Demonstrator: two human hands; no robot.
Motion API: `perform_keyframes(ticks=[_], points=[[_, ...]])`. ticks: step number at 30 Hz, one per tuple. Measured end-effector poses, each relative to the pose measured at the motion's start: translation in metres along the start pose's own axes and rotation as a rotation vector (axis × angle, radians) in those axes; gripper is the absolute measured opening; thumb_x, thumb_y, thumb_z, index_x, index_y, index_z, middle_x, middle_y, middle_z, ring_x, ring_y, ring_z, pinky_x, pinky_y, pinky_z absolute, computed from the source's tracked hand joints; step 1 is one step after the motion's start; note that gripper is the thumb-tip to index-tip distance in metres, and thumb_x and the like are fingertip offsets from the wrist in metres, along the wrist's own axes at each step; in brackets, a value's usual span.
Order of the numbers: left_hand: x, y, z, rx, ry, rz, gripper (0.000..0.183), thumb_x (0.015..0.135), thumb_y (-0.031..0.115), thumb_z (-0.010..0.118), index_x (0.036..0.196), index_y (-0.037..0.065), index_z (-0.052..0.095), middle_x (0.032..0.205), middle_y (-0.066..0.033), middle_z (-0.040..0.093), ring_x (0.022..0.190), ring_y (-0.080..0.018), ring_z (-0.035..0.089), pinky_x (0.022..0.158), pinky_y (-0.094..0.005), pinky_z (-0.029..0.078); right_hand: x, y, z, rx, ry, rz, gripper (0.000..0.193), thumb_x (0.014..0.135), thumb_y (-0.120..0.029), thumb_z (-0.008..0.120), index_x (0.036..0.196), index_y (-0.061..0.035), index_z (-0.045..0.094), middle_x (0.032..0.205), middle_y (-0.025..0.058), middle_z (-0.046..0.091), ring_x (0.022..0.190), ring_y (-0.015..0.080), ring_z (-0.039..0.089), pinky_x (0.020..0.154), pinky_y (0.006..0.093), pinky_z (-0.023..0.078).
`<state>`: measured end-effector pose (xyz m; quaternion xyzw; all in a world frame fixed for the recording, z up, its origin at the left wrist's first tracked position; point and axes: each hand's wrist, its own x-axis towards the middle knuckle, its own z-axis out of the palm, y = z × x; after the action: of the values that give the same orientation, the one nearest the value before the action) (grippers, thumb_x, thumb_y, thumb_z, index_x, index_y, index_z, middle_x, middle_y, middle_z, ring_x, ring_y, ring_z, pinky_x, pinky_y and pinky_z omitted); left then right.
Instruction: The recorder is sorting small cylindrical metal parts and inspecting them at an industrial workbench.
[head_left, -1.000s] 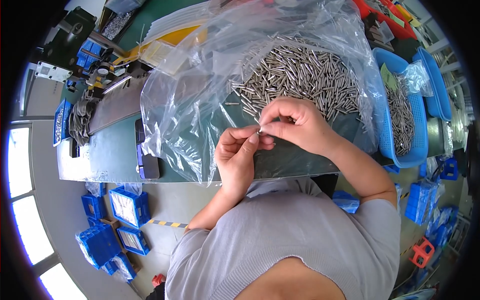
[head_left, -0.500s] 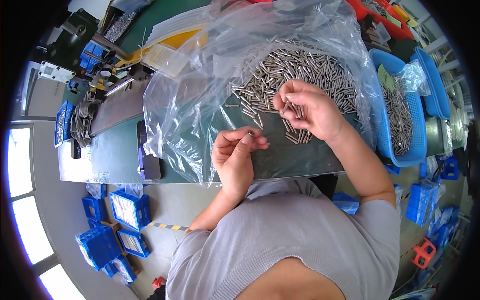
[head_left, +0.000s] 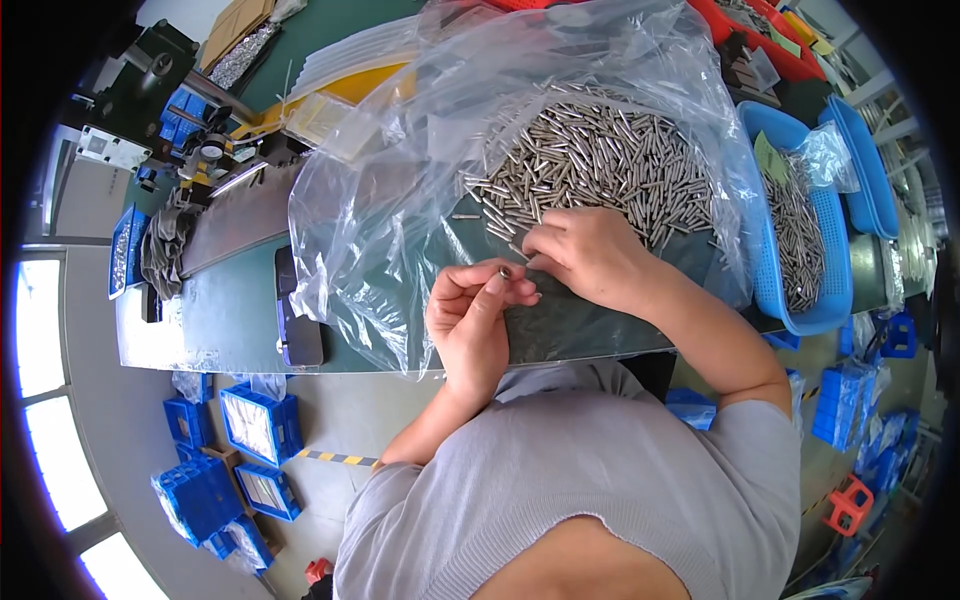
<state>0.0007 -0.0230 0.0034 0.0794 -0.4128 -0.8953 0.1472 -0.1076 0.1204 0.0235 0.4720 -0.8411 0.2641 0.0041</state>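
Note:
My left hand (head_left: 470, 315) pinches a small round metal part (head_left: 503, 272) between thumb and forefinger, its dark end facing up. Just to the right, my right hand (head_left: 592, 258) is turned palm down with its fingers drawn together. Its fingertips come close to the left hand's, and whatever they hold is hidden. Beyond both hands a broad pile of slim metal pins (head_left: 600, 165) lies on clear plastic sheeting (head_left: 370, 235). One loose pin (head_left: 466, 216) rests apart at the pile's left.
At right stands a blue basket (head_left: 836, 270) with more pins and a green slip, next to another blue basket (head_left: 872, 200). A phone-like dark object (head_left: 298, 310) lies near the green table's (head_left: 560, 340) front edge. Machine parts (head_left: 165, 60) occupy the far left; blue crates (head_left: 262, 420) sit on the floor.
My right hand has come left and down from the pile to my left hand, turning palm down. The pin seen in its fingers before is now hidden. The left hand has hardly moved.

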Motion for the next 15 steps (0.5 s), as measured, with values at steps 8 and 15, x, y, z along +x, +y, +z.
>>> perform_keyframes(ticks=[8,15], points=[[0.0,0.0,-0.001,-0.023,-0.015,-0.017,0.006,0.089,-0.002,0.052,0.095,-0.003,0.053,0.096,-0.0184,0.063,0.077,-0.0215,0.065,0.072,-0.0341,0.056,0.001,0.004,0.003,0.073,0.147,-0.066,0.015,0.077,-0.014,0.067,0.08,-0.0055,0.055,0.071,0.0073,0.055,0.065,0.0237,0.058,0.056,0.0342,0.046],[0.001,-0.001,0.002,0.06,-0.055,-0.046,0.007,0.09,-0.002,0.051,0.096,-0.003,0.053,0.096,-0.0182,0.063,0.078,-0.0226,0.065,0.074,-0.0346,0.056,0.004,-0.01,-0.022,1.206,-0.034,0.467,0.012,0.093,-0.014,0.053,0.087,-0.0043,0.052,0.073,-0.0023,0.053,0.066,0.0028,0.047,0.053,0.0191,0.037]])
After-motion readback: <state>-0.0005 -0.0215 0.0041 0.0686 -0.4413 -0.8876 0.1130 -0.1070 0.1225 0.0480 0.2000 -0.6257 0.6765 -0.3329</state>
